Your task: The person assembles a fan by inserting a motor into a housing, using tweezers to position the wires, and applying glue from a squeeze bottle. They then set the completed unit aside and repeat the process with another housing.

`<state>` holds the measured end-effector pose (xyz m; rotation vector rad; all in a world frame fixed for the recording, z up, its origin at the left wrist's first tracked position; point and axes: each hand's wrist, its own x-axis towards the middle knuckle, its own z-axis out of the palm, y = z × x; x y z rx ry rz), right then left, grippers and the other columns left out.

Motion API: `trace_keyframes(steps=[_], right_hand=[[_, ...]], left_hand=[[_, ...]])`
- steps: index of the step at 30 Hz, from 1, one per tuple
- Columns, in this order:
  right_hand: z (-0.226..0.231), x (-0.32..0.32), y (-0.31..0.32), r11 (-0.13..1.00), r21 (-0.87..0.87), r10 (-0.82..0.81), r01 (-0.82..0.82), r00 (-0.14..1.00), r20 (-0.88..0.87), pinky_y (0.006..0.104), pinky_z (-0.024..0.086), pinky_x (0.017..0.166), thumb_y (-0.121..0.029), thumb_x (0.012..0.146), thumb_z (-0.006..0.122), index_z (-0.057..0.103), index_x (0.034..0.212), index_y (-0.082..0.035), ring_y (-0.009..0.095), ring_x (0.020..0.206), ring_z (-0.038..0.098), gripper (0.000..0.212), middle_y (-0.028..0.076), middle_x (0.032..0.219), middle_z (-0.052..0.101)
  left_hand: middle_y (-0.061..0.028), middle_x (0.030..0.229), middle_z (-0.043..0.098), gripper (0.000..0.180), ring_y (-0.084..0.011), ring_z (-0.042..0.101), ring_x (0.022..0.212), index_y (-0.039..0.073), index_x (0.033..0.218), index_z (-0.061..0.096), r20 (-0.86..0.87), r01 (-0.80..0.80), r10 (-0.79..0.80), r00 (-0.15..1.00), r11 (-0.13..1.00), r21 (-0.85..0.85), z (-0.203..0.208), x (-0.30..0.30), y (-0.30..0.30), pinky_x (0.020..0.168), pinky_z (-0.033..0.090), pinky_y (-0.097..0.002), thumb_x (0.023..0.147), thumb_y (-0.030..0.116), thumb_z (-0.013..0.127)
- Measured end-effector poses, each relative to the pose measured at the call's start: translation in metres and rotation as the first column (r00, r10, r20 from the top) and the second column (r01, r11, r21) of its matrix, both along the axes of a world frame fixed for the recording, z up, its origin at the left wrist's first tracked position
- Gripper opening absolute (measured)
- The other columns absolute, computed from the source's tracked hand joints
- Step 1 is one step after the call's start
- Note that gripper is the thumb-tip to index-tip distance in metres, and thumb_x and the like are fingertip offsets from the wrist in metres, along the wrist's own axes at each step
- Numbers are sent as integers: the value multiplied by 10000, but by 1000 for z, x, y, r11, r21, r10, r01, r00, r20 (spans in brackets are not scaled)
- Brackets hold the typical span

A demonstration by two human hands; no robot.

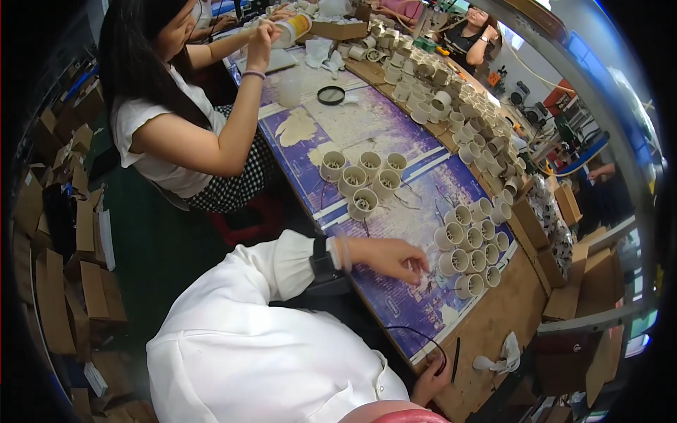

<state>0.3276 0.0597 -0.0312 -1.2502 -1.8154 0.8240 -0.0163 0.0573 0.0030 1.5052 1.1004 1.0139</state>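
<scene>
My left hand (pixel 395 261), in a white sleeve with a dark band at the wrist, hovers over the purple-blue mat (pixel 388 299). Its fingers are loosely curved, slightly blurred, with a gap between them and nothing visible inside. Just right of it stands a cluster of white cups (pixel 462 261) with small parts and thin wires in them. Near the lower edge, my right hand (pixel 431 381) is closed around a thin black cable (pixel 427 336) that loops over the mat's corner. Whatever else that hand holds is hidden. Another group of white cups (pixel 363 203) stands farther off, with loose wires beside it.
A black stick (pixel 456 359) and a crumpled white wad (pixel 509 351) lie on the bare wood. White cups (pixel 441 101) are heaped along the far right. A co-worker (pixel 204 134) sits at left holding a container (pixel 293 28). Cardboard boxes (pixel 88 289) crowd the left floor.
</scene>
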Motion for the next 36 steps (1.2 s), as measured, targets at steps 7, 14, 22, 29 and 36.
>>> trace_keyframes(steps=[7, 14, 22, 29, 36], right_hand=[[-12, 6, 9, 993, -95, 65, -70, 996, -54, 258, 467, 690, -41, 958, 480, 596, 1122, 44, 135, 717, 570, 219, 60, 786, 600], [-9, 0, 11, 994, -99, 51, -51, 999, -3, 248, 449, 643, -67, 962, 478, 618, 1090, 25, 109, 666, 539, 211, 36, 747, 583], [-10, 0, 8, 996, -79, 47, -46, 999, 13, 250, 457, 657, -62, 951, 506, 620, 1086, 34, 118, 693, 558, 200, 58, 811, 609], [1, -9, 4, 998, -64, 17, -12, 996, 82, 259, 473, 683, -68, 939, 552, 628, 1060, 40, 141, 736, 582, 179, 76, 886, 639], [-2, -7, 6, 999, 33, 36, -40, 992, 119, 275, 474, 687, -72, 934, 567, 639, 1017, 37, 170, 754, 580, 154, 90, 876, 643]], left_hand=[[-68, 1023, 657, 407, -111, 604, 911, -16, 1221, 541, 86, -92, 98, 991, 993, -80, -39, -18, -5, 815, 497, -264, 912, 225, 654], [-56, 1078, 632, 396, -94, 582, 955, -7, 1258, 513, 225, -87, 109, 968, 990, -109, -46, -17, -10, 839, 483, -251, 941, 200, 625], [-51, 1128, 619, 405, -74, 574, 956, 9, 1309, 468, 158, -46, 65, 985, 991, -122, -40, -22, -6, 834, 476, -231, 952, 150, 597], [-55, 1141, 614, 406, -78, 560, 1001, 7, 1308, 467, 253, -20, 52, 966, 991, -130, -45, -25, -5, 850, 475, -240, 950, 146, 597], [-64, 1124, 618, 411, -91, 566, 997, -4, 1289, 485, 257, -33, 58, 965, 995, -99, -43, -20, -7, 861, 476, -250, 943, 179, 613]])
